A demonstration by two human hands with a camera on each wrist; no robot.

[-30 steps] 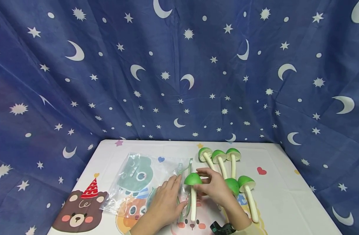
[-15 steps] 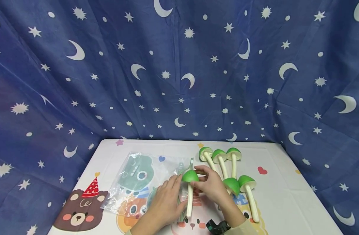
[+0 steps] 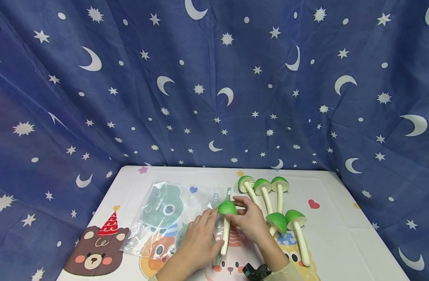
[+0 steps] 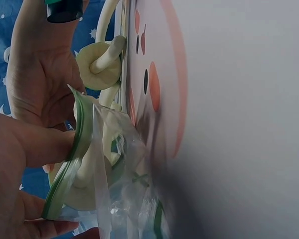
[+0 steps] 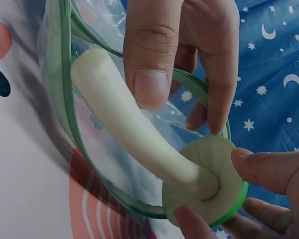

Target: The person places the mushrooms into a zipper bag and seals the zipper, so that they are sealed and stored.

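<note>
A toy mushroom (image 3: 227,208) with a green cap and long cream stem (image 5: 134,124) is held by its cap in my right hand (image 3: 251,223), thumb and fingertips at the cap's rim. My left hand (image 3: 199,239) grips a clear zip bag (image 3: 133,244) at its green-edged mouth (image 4: 65,174), the thumb on one side and fingers on the other. The mouth gapes, as the right wrist view shows. Across this opening lies the stem, its free end near the green rim; how far it reaches inside I cannot tell.
Several more green-capped mushrooms (image 3: 295,219) lie on the table right of my hands, some behind the right forearm. The white tablecloth (image 3: 351,234) carries cartoon prints, among them a brown bear (image 3: 91,257). A blue star-and-moon curtain (image 3: 214,97) closes off the back and sides.
My right hand has shifted slightly left and away from me with the mushroom, bringing the stem closer to the left hand. The left hand stays at the bag's mouth.
</note>
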